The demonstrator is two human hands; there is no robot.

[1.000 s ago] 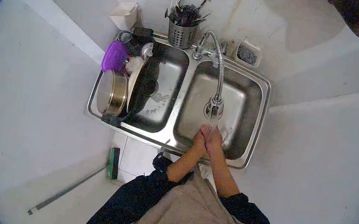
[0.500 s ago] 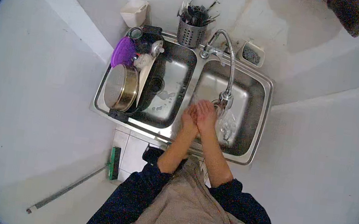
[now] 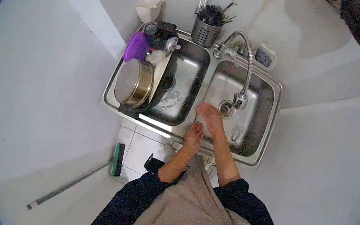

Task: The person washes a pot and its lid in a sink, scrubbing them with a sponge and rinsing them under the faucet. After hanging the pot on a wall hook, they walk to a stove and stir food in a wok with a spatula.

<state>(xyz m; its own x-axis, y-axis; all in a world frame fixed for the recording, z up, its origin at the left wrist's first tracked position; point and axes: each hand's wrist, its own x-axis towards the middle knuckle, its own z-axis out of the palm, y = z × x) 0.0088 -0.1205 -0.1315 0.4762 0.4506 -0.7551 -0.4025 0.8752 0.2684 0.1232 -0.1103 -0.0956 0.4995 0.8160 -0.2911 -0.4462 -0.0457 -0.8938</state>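
Note:
My left hand (image 3: pixel 194 136) is over the front rim of the double steel sink (image 3: pixel 164 131), its fingers apart and nothing in it. Just above and to its right, my right hand (image 3: pixel 210 115) is over the near left part of the right basin (image 3: pixel 253 122), fingers stretched out and empty. The two hands do not touch. To the right of my right hand hangs the spray head (image 3: pixel 239 101) of the flexible faucet (image 3: pixel 247 60), beside the drain (image 3: pixel 226 109). No water stream shows from it.
A large round pot (image 3: pixel 134 83), a purple item (image 3: pixel 137 47) and other dishes crowd the left basin. Behind the sink stand a cutlery holder (image 3: pixel 206 32), a white container (image 3: pixel 149 9) and a small tray (image 3: pixel 265 57). A green broom (image 3: pixel 118 160) leans at the lower left.
My hands, together near the faucet before, have come apart; my left hand has drawn back toward me. The water splashing in the right basin has stopped. The view has shifted slightly.

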